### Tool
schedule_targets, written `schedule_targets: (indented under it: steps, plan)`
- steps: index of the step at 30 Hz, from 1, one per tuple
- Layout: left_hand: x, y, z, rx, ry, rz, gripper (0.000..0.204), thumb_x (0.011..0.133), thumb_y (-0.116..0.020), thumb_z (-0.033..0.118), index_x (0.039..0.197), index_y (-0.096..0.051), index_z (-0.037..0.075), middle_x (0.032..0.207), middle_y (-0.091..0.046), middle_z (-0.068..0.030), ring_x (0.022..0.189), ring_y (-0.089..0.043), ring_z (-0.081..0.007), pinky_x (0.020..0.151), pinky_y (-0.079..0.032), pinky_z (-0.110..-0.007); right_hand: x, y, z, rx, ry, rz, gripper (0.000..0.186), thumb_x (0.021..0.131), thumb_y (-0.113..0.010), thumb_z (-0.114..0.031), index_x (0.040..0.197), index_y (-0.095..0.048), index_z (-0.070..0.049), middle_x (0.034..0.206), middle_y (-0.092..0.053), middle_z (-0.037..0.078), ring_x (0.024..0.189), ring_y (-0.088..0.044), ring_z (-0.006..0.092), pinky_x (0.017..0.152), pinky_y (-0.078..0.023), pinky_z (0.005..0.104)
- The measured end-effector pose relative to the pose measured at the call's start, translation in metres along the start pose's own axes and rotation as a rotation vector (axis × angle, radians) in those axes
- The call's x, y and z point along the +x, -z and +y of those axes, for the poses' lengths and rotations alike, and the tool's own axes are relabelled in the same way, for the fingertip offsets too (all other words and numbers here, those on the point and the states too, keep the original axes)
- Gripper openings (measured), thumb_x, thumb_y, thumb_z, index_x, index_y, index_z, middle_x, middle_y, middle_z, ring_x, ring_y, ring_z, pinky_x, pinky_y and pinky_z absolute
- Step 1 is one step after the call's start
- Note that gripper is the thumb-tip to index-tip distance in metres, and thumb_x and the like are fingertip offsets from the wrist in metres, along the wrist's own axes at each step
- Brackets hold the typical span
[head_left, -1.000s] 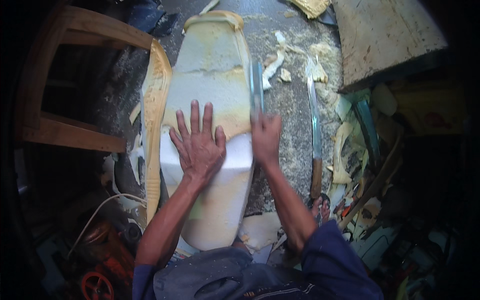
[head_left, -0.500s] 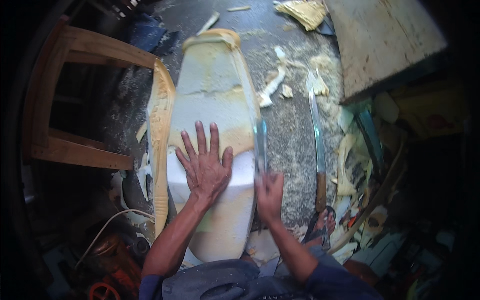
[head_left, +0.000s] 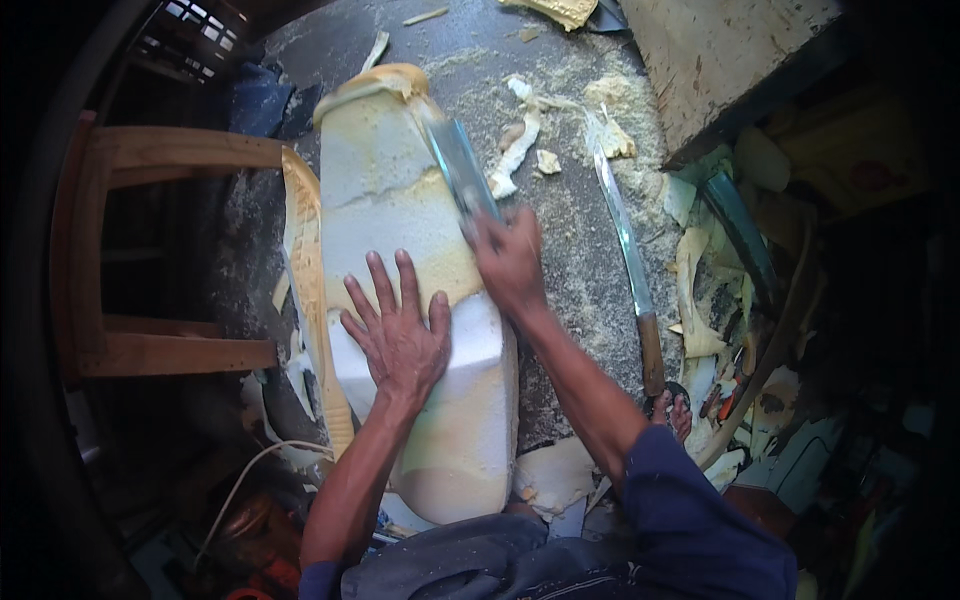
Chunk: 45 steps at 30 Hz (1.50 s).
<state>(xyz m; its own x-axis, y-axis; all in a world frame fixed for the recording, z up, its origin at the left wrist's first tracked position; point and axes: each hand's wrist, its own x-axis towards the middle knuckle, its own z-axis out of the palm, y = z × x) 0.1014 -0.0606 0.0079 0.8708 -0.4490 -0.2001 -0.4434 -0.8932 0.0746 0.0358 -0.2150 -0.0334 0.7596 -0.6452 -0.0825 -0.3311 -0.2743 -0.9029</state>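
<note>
Flat and spread, the left hand (head_left: 400, 335) presses down on the long foam block (head_left: 415, 300) lying on the dusty floor (head_left: 570, 230), while the right hand (head_left: 510, 260) is clenched around a blade (head_left: 458, 165) laid along the block's far right edge. Shaving cleanly likely calls for a shallow blade angle, steady pressure, and fingers clear. A long knife (head_left: 625, 250) lies to the right, a wooden stool (head_left: 150, 260) left.

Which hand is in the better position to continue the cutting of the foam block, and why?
The right hand, probably. It grips the blade, which lies along the right edge of the foam block. The left hand lies flat with spread fingers on the block, holding no tool, so it suits steadying.
</note>
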Motion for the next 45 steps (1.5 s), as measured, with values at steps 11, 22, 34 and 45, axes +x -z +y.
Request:
schedule_targets:
  steps: [11, 22, 34, 45]
  plan:
    - [0.001, -0.001, 0.001, -0.005, -0.017, 0.077, 0.075, 0.105, -0.047, 0.050, 0.170, -0.025, 0.018, 0.177, -0.008, -0.0187, 0.157, -0.005, -0.0577, 0.119, -0.010, -0.079, 0.004, 0.002, 0.001, 0.005, 0.005, -0.036, 0.046, 0.103, -0.068, -0.036, 0.136, -0.071, -0.004, 0.108, -0.046, 0.011, 0.101, -0.048, 0.0212, 0.097, -0.042, 0.0381]
    - [0.001, 0.003, 0.001, -0.041, -0.018, 0.060, 0.076, 0.105, -0.047, 0.051, 0.169, -0.025, 0.018, 0.177, -0.008, -0.0204, 0.158, -0.002, -0.0581, 0.118, -0.008, -0.079, 0.009, -0.006, 0.004, 0.052, 0.111, 0.058, 0.040, 0.098, -0.071, -0.034, 0.127, -0.077, -0.007, 0.096, -0.052, 0.014, 0.096, -0.048, 0.0287, 0.087, -0.041, 0.0421]
    - [0.004, 0.002, -0.001, -0.021, -0.011, 0.032, 0.077, 0.105, -0.047, 0.052, 0.169, -0.026, 0.015, 0.177, -0.009, -0.0211, 0.158, -0.002, -0.0576, 0.117, -0.010, -0.081, -0.016, 0.007, -0.005, -0.040, 0.028, -0.053, 0.040, 0.103, -0.066, -0.033, 0.136, -0.073, -0.012, 0.099, -0.042, 0.011, 0.097, -0.049, 0.0255, 0.091, -0.045, 0.0383]
    - [0.003, 0.000, -0.003, -0.021, -0.028, 0.072, 0.075, 0.105, -0.047, 0.052, 0.169, -0.028, 0.018, 0.176, -0.012, -0.0206, 0.156, -0.007, -0.0591, 0.116, -0.012, -0.082, 0.150, -0.052, -0.060, -0.099, 0.294, 0.148, 0.035, 0.100, -0.065, -0.037, 0.124, -0.079, -0.014, 0.094, -0.056, 0.022, 0.094, -0.053, 0.0368, 0.090, -0.046, 0.0450]
